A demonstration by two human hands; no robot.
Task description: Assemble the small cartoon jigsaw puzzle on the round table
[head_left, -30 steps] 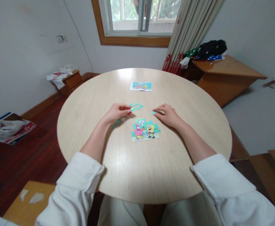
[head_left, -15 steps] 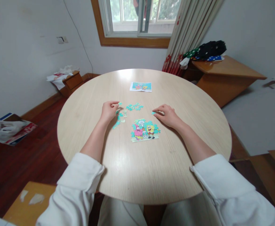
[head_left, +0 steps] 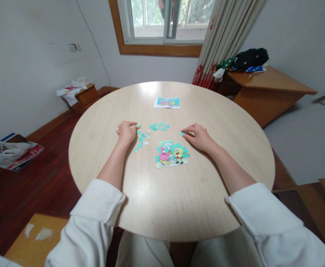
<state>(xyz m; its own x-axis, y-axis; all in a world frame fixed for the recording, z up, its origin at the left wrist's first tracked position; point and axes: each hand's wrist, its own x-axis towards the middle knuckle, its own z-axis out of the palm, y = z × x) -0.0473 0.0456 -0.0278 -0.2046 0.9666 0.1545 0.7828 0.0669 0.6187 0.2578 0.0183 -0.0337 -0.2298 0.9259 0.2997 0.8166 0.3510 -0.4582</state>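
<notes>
A partly joined jigsaw puzzle (head_left: 169, 156) lies on the round table, showing a pink starfish, a grey-green figure and a yellow sponge character on teal. My left hand (head_left: 127, 132) is left of the loose pieces, its fingertips closed on a teal puzzle piece (head_left: 139, 126) just above or on the tabletop. Directly below it runs a strip of loose pieces (head_left: 141, 139). My right hand (head_left: 198, 135) rests right of and above the joined puzzle, pinching a small teal piece (head_left: 182, 133) between thumb and fingers. Another cluster of teal pieces (head_left: 159, 126) lies between the hands.
Toward the far side of the round table (head_left: 179, 207) lies a printed reference picture (head_left: 167, 102). A wooden cabinet (head_left: 270, 81) with dark cloth (head_left: 248, 59) on it stands behind right. A small wooden stool (head_left: 88, 95) with papers is at the left wall.
My left hand has drawn slightly left and toward me, and the teal piece at its fingertips has shifted with it. The right hand stays in place with its piece.
</notes>
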